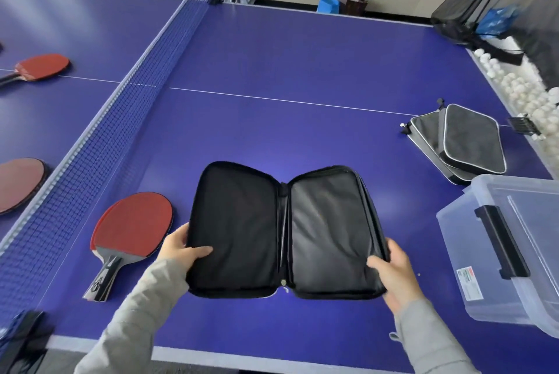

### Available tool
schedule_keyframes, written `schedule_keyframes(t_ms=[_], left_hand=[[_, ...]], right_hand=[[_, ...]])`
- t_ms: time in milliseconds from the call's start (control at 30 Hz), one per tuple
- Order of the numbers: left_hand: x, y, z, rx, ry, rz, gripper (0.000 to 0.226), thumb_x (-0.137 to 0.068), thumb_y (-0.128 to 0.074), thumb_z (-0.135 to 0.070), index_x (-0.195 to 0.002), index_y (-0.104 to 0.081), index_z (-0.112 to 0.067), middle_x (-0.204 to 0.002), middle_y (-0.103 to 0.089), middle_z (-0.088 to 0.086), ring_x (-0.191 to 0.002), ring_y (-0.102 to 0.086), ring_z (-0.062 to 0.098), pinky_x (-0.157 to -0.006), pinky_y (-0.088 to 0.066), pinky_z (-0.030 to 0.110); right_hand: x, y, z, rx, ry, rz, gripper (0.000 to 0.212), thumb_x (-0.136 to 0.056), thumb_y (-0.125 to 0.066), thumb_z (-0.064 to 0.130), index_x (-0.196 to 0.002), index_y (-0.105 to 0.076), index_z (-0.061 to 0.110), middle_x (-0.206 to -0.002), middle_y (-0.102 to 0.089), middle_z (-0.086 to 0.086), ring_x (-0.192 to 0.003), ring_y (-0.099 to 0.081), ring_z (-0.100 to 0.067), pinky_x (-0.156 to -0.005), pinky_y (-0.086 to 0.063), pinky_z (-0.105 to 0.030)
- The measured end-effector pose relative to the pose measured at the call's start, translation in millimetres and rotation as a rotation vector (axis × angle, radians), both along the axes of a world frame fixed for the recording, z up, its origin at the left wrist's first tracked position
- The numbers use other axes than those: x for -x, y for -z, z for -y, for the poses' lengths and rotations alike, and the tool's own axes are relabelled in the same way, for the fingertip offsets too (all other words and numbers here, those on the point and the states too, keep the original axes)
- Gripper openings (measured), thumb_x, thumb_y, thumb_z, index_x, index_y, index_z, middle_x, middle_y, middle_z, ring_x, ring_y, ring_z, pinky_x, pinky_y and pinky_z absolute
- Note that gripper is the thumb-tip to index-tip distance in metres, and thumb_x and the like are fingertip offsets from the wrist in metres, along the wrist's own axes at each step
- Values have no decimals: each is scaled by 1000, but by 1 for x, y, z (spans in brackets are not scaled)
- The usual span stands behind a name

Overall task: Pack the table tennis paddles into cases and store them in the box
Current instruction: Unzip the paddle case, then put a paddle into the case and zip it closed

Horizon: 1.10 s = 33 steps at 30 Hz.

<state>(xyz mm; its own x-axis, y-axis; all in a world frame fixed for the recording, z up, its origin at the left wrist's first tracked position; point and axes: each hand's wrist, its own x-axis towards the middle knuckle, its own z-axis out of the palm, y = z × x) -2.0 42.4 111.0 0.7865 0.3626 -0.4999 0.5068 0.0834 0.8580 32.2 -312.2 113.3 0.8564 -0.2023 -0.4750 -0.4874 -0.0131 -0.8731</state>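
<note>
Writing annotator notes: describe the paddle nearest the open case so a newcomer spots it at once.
Start at the blue table and its net. On the wearer's side of the net, just left of the open black case, lies a red paddle. The other red paddles lie beyond the net; this one alone shares the case's side.

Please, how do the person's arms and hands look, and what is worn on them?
The left hand and right hand are bare: no gloves, rings or watch show. The left sleeve and right sleeve are long, light grey and plain, reaching the wrists.
</note>
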Motion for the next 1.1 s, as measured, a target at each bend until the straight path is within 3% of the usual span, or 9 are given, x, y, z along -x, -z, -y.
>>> schedule_keyframes(t_ms=[100, 333, 533, 600, 667, 767, 900, 1000, 1100], left_hand=[[1, 29, -16, 64, -80, -80, 46, -68, -65, 22, -90, -66, -19, -95, -68, 9, -82, -64, 29, -78, -51, 37], [1, 95, -14, -103, -134, -167, 48, -64, -72, 8, -93, -64, -29, -104, -68, 7, -98, -64, 31, -92, -51, 47], [2, 104, -1, -363, -80, -216, 66, -73, -71, 1, -131, -50, -23, -113, -60, 6, -102, -58, 26, -93, -46, 35], [3, 111, -1, -469, 1, -243, 73, -75, -71, -5, -139, -41, -22, -124, -54, 7, -113, -52, 29, -100, -41, 39], [6, 115, -3, -710, 128, -300, 76, -78, -72, -18, -144, -34, -20, -131, -45, 7, -120, -42, 29, -101, -32, 42], [14, 122, -4, -963, 247, -288, 71, -83, -67, -35, -145, -34, -22, -141, -38, 4, -128, -32, 25, -102, -25, 42], [21, 128, -11, -1036, 348, -324, 69, -87, -57, -46, -146, -30, -23, -151, -29, 5, -137, -26, 25, -106, -23, 42], [28, 123, -24, -1092, 342, -213, 64, -86, -60, -45, -140, -43, -18, -147, -38, 7, -132, -34, 26, -102, -29, 48], [43, 110, -57, -1161, 167, -152, 64, -81, -68, -39, -136, -47, -14, -144, -41, 9, -129, -36, 31, -97, -31, 55]], right_hand=[[-3, 20, 8, 12, -49, -97, 41, -76, -42, -24, -102, -58, 4, -95, -65, -17, -83, -60, -29, -70, -48, -32], [0, 66, -3, 225, -80, -218, 45, -77, -51, -17, -111, -57, 13, -100, -65, -11, -91, -60, -28, -79, -45, -33], [11, 91, -10, 577, -233, -188, 69, -84, -57, -6, -141, -32, 25, -126, -49, -8, -120, -46, -26, -96, -40, -37], [18, 99, -5, 703, -358, -149, 78, -84, -56, -5, -145, -25, 34, -117, -44, -2, -114, -46, -20, -85, -41, -31], [23, 104, 1, 910, -526, -92, 75, -82, -62, 0, -143, -33, 33, -118, -45, -2, -106, -47, -22, -77, -42, -32], [27, 110, 11, 1110, -695, -9, 65, -72, -76, 14, -131, -53, 24, -137, -47, -11, -116, -47, -32, -72, -50, -45], [30, 116, 18, 1199, -917, 69, 58, -85, -36, 56, -134, -39, 24, -154, -19, 11, -128, -33, -20, -75, -53, -41], [31, 113, 14, 1155, -903, 67, 73, -82, -63, 47, -143, -33, 24, -152, 18, 25, -139, -24, -19, -88, -48, -41], [28, 105, 8, 1130, -923, -7, 76, -90, -49, 49, -150, -7, 27, -145, 26, 19, -146, -4, -14, -106, -30, -35]])
